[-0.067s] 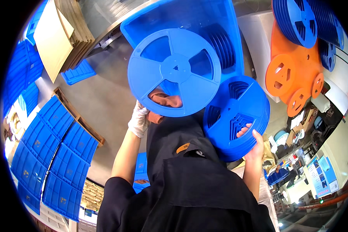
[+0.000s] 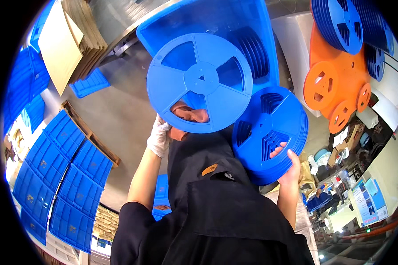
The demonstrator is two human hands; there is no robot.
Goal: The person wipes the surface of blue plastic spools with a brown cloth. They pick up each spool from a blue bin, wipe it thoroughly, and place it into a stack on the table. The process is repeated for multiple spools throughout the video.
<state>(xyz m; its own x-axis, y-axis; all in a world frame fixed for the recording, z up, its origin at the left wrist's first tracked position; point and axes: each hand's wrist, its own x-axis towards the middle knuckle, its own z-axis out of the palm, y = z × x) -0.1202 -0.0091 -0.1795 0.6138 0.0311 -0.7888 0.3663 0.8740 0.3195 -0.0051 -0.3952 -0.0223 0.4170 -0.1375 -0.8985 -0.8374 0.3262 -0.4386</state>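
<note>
My left hand (image 2: 158, 138), in a white glove, grips the lower left rim of a single large blue plastic reel (image 2: 174, 90). A bunched brown cloth (image 2: 191, 113) lies at that hand, showing through the reel's lower window and below its rim. My left fingers are mostly hidden behind the reel. Bare, my right hand (image 2: 289, 165) curls around the lower right side of a stack of blue reels (image 2: 257, 151), its fingertips in a window of the stack. Beyond both hands, an open blue bin (image 2: 273, 53) has several dark blue reels (image 2: 254, 55) standing inside.
Orange reels (image 2: 319, 88) and more blue reels (image 2: 350, 28) stand at the far right. Stacked blue crates (image 2: 59, 176) fill the left, beside a wooden pallet (image 2: 95, 137). Cardboard sheets (image 2: 62, 44) rest at the upper left. A cluttered bench (image 2: 340, 216) is at the lower right.
</note>
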